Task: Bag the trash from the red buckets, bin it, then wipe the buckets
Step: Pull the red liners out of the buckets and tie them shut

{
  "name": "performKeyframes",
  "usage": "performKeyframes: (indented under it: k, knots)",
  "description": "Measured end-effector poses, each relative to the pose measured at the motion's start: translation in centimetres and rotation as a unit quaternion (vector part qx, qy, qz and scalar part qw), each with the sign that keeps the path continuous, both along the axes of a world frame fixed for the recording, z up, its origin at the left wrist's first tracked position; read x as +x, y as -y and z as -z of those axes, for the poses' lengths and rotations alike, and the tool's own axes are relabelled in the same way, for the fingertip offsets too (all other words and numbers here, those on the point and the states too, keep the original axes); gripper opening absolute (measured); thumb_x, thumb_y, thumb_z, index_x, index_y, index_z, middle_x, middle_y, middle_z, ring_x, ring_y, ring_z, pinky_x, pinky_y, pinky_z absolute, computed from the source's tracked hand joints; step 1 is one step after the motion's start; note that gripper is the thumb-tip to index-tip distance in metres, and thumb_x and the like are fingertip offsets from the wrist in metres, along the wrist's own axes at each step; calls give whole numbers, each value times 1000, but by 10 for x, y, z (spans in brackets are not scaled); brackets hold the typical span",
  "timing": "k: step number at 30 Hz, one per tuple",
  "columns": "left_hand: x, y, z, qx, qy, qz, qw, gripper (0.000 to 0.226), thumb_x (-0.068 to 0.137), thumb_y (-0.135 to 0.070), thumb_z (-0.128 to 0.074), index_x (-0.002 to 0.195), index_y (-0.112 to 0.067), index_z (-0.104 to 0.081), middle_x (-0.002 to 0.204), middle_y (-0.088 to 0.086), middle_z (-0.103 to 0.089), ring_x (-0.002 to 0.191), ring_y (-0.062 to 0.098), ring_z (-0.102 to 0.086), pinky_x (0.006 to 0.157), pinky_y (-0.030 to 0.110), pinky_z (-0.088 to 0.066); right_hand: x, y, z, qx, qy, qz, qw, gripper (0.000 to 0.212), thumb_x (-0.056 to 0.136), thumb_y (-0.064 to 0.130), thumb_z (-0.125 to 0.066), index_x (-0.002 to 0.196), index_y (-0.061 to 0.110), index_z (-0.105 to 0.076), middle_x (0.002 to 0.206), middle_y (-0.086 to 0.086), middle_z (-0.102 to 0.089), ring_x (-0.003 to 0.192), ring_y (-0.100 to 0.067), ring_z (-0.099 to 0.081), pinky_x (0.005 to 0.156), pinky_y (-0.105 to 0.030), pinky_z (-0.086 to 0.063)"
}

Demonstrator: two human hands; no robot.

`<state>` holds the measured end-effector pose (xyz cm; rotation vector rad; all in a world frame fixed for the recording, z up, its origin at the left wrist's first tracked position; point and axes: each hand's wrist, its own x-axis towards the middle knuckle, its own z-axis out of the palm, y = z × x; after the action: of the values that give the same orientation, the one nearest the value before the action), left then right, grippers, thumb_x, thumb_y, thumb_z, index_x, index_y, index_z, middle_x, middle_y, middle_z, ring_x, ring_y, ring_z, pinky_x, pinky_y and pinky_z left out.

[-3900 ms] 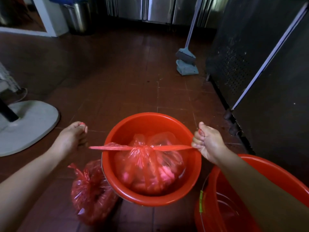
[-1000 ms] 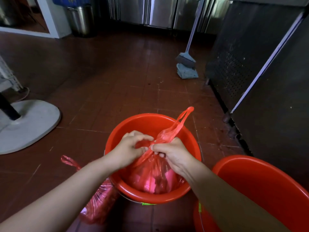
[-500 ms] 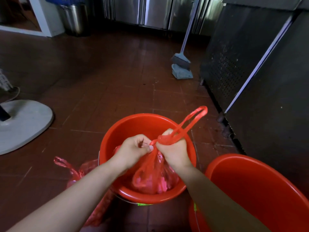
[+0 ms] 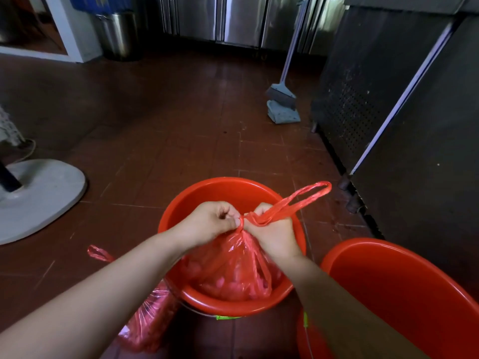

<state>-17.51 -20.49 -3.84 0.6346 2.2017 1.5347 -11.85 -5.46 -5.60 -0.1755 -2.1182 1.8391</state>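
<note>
Head view. A broom (image 4: 281, 95) leans near the steel cabinets (image 4: 233, 19); a metal bin (image 4: 120, 35) stands far left, a grey fan base (image 4: 39, 195) sits on the tiled floor (image 4: 155, 130). A tied red bag (image 4: 147, 325) lies left of the red bucket (image 4: 220, 190); a second red bucket (image 4: 404, 294) stands right. Inside the first bucket sits the red trash bag (image 4: 233, 273). The left hand (image 4: 210, 224) pinches its twisted neck; the right hand (image 4: 274, 234) grips the handle loop (image 4: 303, 200). No legible writing.

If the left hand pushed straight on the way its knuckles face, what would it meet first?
Probably the right hand, just across the knot of the red bag that the left hand also pinches; depth is hard to judge.
</note>
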Motion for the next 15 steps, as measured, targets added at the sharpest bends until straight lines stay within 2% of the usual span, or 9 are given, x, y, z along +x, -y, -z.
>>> performKeyframes:
  k: [3,6,8,10,11,12,14,15]
  knots:
    - [-3,0,-8,-81,-201,4,976,13,87,-10,-64,77,-19,-63,72,-10,-61,68,3,-57,68,22,-43,-4,-4,-18,-50,18,-34,998,27,73,-7,-73,61,9,-55,51,-2,-57,45,-7,-51,49,-19,-42]
    - [-3,5,-18,-134,-404,8,905,5,87,-17,-57,84,-17,-62,81,-5,-61,79,17,-60,69,29,-45,-7,-8,-29,-83,22,-63,994,23,77,-3,-72,64,8,-56,49,-3,-56,41,-5,-47,43,-15,-37]
    - [-6,19,-20,-172,-503,27,846,15,85,-23,-47,83,-15,-60,77,0,-61,71,21,-61,58,29,-46,-6,-14,-28,-109,37,-68,991,23,78,-1,-71,64,8,-56,52,-5,-56,44,-9,-48,43,-16,-38]
    - [-6,36,-16,-241,-544,72,801,17,80,-22,-45,78,-13,-59,69,2,-58,61,24,-60,47,27,-44,0,-19,-19,-101,70,-58,991,25,78,-4,-70,62,8,-53,54,-10,-53,46,-13,-49,46,-18,-39]
    - [-2,42,-11,-277,-545,95,786,11,77,-18,-51,77,-12,-60,67,3,-58,58,24,-60,45,26,-43,2,-20,-12,-73,87,-52,992,28,78,-5,-69,60,8,-52,51,-9,-51,44,-11,-48,46,-17,-39]
    - [0,47,-3,-306,-540,111,776,2,74,-13,-60,76,-12,-61,67,3,-59,57,23,-61,44,26,-44,4,-18,-4,-43,103,-50,992,31,78,-6,-69,57,8,-52,48,-7,-51,41,-10,-46,46,-17,-38]
    - [5,50,12,-338,-519,126,775,17,64,-6,-74,76,-12,-63,66,2,-61,55,22,-61,42,25,-46,5,-15,8,-10,129,-49,990,34,78,-6,-68,53,11,-53,44,-2,-51,40,-8,-46,46,-18,-39]
    - [4,51,18,-342,-518,123,775,19,63,-5,-75,76,-13,-63,66,1,-61,55,21,-61,42,24,-46,5,-15,12,-9,134,-43,990,34,78,-5,-69,52,13,-54,43,-1,-52,39,-8,-46,45,-17,-39]
